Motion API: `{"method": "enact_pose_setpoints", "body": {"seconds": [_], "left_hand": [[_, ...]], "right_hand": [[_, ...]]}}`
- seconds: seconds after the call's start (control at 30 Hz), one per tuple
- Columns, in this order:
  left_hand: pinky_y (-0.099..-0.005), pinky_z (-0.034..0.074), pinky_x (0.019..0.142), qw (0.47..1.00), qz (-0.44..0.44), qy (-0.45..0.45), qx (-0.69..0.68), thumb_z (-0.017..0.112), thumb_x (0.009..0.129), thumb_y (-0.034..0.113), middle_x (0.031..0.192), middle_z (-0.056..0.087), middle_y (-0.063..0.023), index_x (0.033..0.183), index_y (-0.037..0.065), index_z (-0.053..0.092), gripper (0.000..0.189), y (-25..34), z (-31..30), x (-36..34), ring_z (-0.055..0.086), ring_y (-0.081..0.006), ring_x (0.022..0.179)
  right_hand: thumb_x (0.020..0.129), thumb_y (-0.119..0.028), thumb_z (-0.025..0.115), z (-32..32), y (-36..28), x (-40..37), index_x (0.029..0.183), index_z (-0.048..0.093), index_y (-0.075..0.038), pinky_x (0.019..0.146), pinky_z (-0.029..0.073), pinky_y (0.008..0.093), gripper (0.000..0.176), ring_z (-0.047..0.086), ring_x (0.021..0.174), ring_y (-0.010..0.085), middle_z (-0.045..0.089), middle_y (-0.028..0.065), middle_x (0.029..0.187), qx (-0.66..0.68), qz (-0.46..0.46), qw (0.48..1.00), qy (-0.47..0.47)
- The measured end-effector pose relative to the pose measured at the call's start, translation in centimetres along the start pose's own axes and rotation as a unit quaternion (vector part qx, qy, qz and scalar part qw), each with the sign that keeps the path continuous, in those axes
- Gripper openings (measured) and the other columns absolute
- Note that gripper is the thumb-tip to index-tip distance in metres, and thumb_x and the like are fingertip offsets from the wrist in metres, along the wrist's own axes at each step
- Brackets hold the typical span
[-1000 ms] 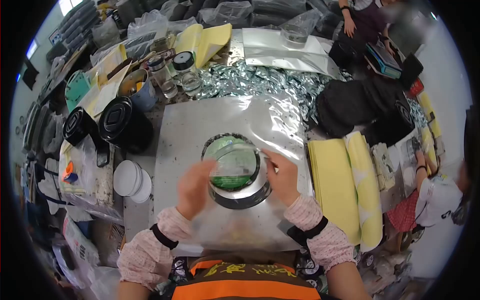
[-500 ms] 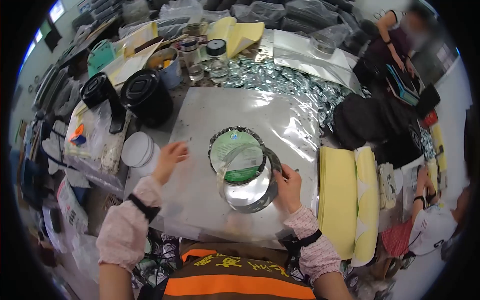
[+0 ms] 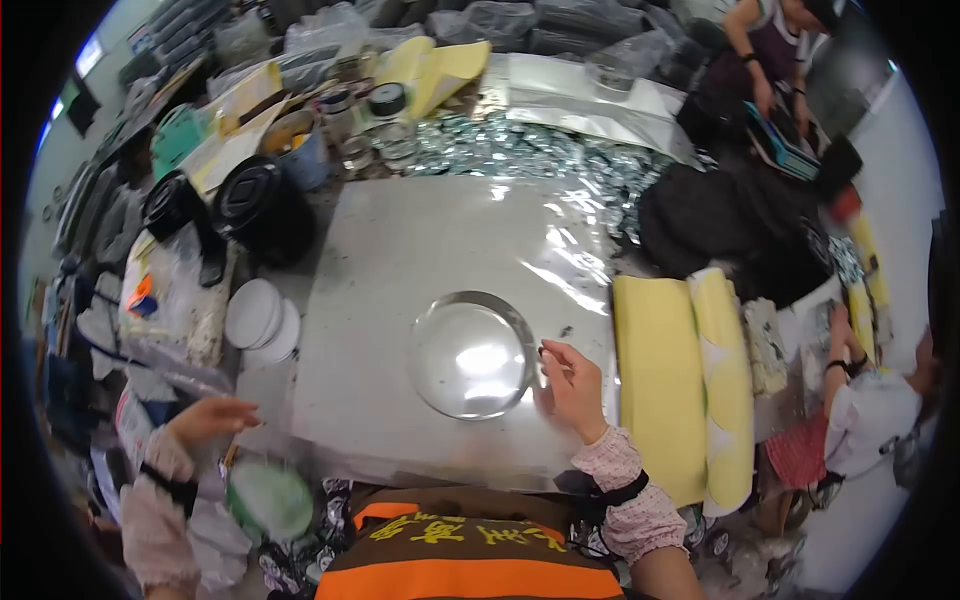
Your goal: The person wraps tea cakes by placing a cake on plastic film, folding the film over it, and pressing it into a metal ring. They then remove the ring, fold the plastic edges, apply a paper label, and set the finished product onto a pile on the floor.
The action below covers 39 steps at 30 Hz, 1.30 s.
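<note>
Half a second ago the green-labelled disc sat in the ring at the middle of the silver sheet (image 3: 400, 300); now it is gone from there, and a blurred green disc (image 3: 270, 497) shows low at the left, just off the worktop's near edge. What remains in the middle of the sheet is a clear round dish (image 3: 470, 355), lying flat and catching the light. The left hand (image 3: 205, 415) has swung out from the sheet to the far left, its fingers spread and released, holding nothing, with the green disc just below it. The right hand (image 3: 572, 385) stays at the dish's right rim, fingers bent with the tips against it; whether they pinch it I cannot tell. The disc's label is too blurred to read, and the yellow characters on the orange vest (image 3: 480, 545) are not legible either.
</note>
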<state>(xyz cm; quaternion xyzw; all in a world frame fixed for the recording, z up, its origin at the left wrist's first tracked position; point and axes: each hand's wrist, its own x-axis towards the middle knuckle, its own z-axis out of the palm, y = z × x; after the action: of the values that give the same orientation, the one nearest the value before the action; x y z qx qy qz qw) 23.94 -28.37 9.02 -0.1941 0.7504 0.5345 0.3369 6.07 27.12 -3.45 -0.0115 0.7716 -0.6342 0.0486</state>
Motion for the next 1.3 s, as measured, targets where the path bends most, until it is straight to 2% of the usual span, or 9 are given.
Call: {"method": "enact_pose_setpoints", "body": {"seconds": [0.17, 0.4, 0.47, 0.57, 0.87, 1.13, 1.17, 1.23, 1.3], "left_hand": [[-0.033, 0.049, 0.099, 0.994, 0.047, -0.099, 0.012, 0.07, 0.092, 0.009, 0.112, 0.072, -0.0089, 0.116, -0.001, 0.069, 0.026, 5.1, 9.5, 3.3, 0.064, -0.0175, 0.111], [-0.0351, 0.044, 0.106, 0.866, 0.266, -0.389, 0.168, 0.054, 0.102, 0.042, 0.13, 0.065, -0.0131, 0.135, 0.003, 0.059, 0.051, 8.6, 38.8, 16.8, 0.059, -0.024, 0.12], [-0.0359, 0.039, 0.11, 0.888, 0.091, -0.439, 0.1, 0.064, 0.095, 0.044, 0.141, 0.055, -0.0189, 0.143, -0.001, 0.047, 0.069, 10.0, 45.4, 17.0, 0.051, -0.0269, 0.13], [-0.0388, 0.027, 0.119, 0.87, 0.133, -0.456, 0.13, 0.066, 0.091, 0.053, 0.156, 0.033, -0.0258, 0.152, -0.001, 0.033, 0.088, 12.0, 48.5, 16.0, 0.03, -0.0334, 0.147], [-0.0328, 0.046, 0.099, 0.846, -0.006, -0.503, -0.177, 0.071, 0.092, 0.037, 0.122, 0.065, -0.0128, 0.14, 0.006, 0.05, 0.061, 9.3, 55.3, 18.6, 0.062, -0.0202, 0.112], [-0.0362, 0.05, 0.088, 0.891, -0.135, -0.424, -0.09, 0.061, 0.098, 0.042, 0.105, 0.066, -0.0108, 0.133, 0.012, 0.055, 0.047, 10.9, 59.3, 18.8, 0.064, -0.0208, 0.092], [-0.0408, 0.05, 0.087, 0.903, -0.159, -0.383, -0.109, 0.058, 0.099, 0.041, 0.108, 0.066, -0.0118, 0.134, 0.014, 0.055, 0.045, 12.6, 58.7, 17.1, 0.064, -0.0228, 0.095], [-0.0461, 0.051, 0.088, 0.9, -0.122, -0.396, -0.131, 0.05, 0.101, 0.038, 0.109, 0.067, -0.0076, 0.13, 0.015, 0.059, 0.039, 10.2, 60.1, 18.7, 0.065, -0.0253, 0.096], [-0.0454, 0.053, 0.083, 0.92, 0.079, -0.383, 0.012, 0.051, 0.098, 0.036, 0.093, 0.071, -0.0127, 0.106, 0.007, 0.069, 0.035, 10.1, 60.4, 18.4, 0.068, -0.0283, 0.088]], "right_hand": [[0.097, -0.016, 0.063, -8.3, -1.4, -1.5, 0.119, 0.067, 0.002, 0.081, 0.056, 0.0326, 0.029, 0.07, 0.094, 0.0207, 0.073, 0.0134, 0.108, -0.134, -0.031, 0.978, 0.158], [0.099, -0.027, 0.06, -33.5, 5.3, -12.4, 0.118, 0.063, 0.003, 0.088, 0.051, 0.0403, 0.036, 0.068, 0.102, 0.0337, 0.07, 0.021, 0.11, -0.391, -0.012, 0.819, 0.42], [0.101, -0.033, 0.055, -36.7, 5.9, -16.6, 0.117, 0.063, 0.003, 0.087, 0.05, 0.0414, 0.04, 0.067, 0.103, 0.0368, 0.069, 0.0232, 0.109, -0.416, 0.078, 0.807, 0.412], [0.104, -0.044, 0.047, -42.0, 11.0, -21.7, 0.112, 0.062, 0.003, 0.085, 0.049, 0.0428, 0.05, 0.064, 0.104, 0.0429, 0.067, 0.028, 0.106, -0.479, 0.106, 0.796, 0.355], [0.101, -0.041, 0.053, -34.7, 4.2, -20.4, 0.11, 0.064, 0.001, 0.048, 0.049, 0.0268, 0.045, 0.066, 0.069, 0.0142, 0.066, 0.0108, 0.083, -0.243, 0.235, 0.876, 0.343], [0.102, -0.052, 0.045, -43.3, 13.0, -22.7, 0.119, 0.059, 0.012, 0.095, 0.043, 0.0494, 0.068, 0.058, 0.104, 0.0551, 0.066, 0.0338, 0.102, -0.369, 0.128, 0.852, 0.348], [0.101, -0.041, 0.053, -45.0, 14.5, -23.4, 0.127, 0.056, 0.013, 0.089, 0.049, 0.0451, 0.06, 0.065, 0.096, 0.0448, 0.069, 0.0296, 0.101, -0.284, 0.26, 0.856, 0.344], [0.096, -0.024, 0.062, -40.0, 8.1, -23.9, 0.123, 0.061, 0.011, 0.08, 0.053, 0.0369, 0.045, 0.069, 0.087, 0.0294, 0.072, 0.0228, 0.093, -0.431, 0.193, 0.789, 0.393], [0.093, -0.016, 0.066, -36.7, 2.4, -24.5, 0.119, 0.064, 0.01, 0.077, 0.053, 0.0322, 0.038, 0.068, 0.084, 0.023, 0.072, 0.0197, 0.092, -0.2, 0.165, 0.894, 0.364]]}}
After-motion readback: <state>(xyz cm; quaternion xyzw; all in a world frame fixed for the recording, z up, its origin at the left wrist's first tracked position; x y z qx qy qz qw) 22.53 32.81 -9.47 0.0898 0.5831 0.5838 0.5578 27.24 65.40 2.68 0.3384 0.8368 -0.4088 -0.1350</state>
